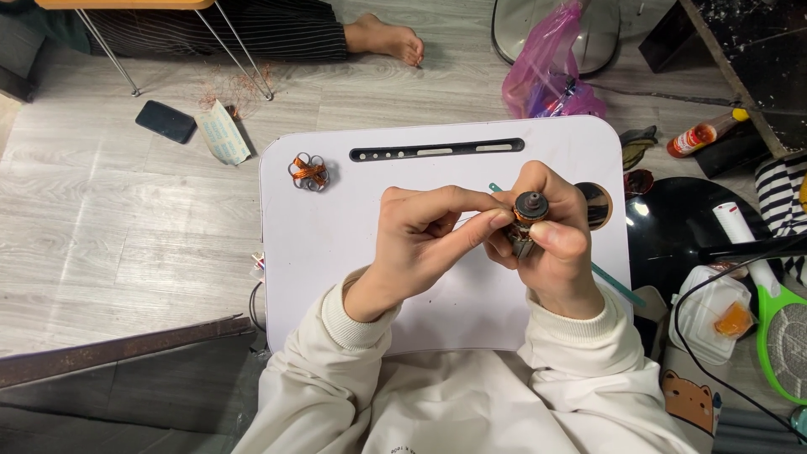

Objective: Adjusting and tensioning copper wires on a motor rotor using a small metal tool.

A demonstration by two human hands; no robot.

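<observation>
The person sits on the floor behind a white lap table (336,252), and everything else lies about that table. Above its middle the right hand (551,244) is wrapped around a small motor armature (528,214), its dark round end pointing up at the camera; thumb and fingers close on the sides with copper winding showing between them. The left hand (424,240) meets it from the left, thumb and forefinger pressed together in a pinch right at the armature's edge; what they pinch is too fine to make out. A teal stick (618,284) lies on the table under the right hand, reaching past the table's right edge.

Near the table's far left corner lies a small metal core with copper wire (309,172), beside a long dark slot (437,150).

Right of the table, a clear plastic container (710,313) holds something orange (734,319). A green mesh racket (777,324) lies just beyond it. Behind the table's far right corner a pink plastic bag (546,71) holds things that cannot be told apart, and a red sauce bottle (702,134) lies on its side. Left of the table's far edge, a dark phone (166,121) rests on the grey floor.
</observation>
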